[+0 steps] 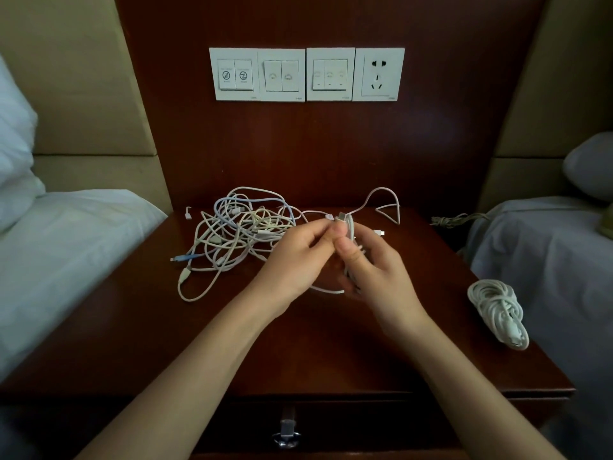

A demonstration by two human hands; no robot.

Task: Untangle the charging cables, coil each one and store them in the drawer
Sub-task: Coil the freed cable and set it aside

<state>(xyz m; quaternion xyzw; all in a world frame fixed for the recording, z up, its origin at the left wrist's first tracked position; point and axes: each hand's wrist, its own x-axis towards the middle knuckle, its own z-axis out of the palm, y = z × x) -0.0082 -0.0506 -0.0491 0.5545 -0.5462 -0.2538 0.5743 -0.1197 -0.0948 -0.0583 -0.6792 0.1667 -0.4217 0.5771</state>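
A tangle of white, cream and pale blue charging cables (pixel 238 230) lies on the dark wooden nightstand (pixel 232 343), left of centre. My right hand (pixel 374 263) grips a partly folded white cable (pixel 350 227) upright above the tabletop. My left hand (pixel 298 257) pinches the same cable near its plug end, fingertips meeting those of my right hand. A loose pinkish loop (pixel 384 202) of cable trails back to the right. One coiled white cable (pixel 497 310) rests near the nightstand's right edge. The drawer (pixel 365 426) below is closed, with a metal pull (pixel 287 433).
Beds with white sheets flank the nightstand on the left (pixel 66 244) and right (pixel 547 260). A row of wall switches and a socket (pixel 306 74) sits on the wooden panel behind. A braided cord (pixel 454 220) hangs at the right rear edge.
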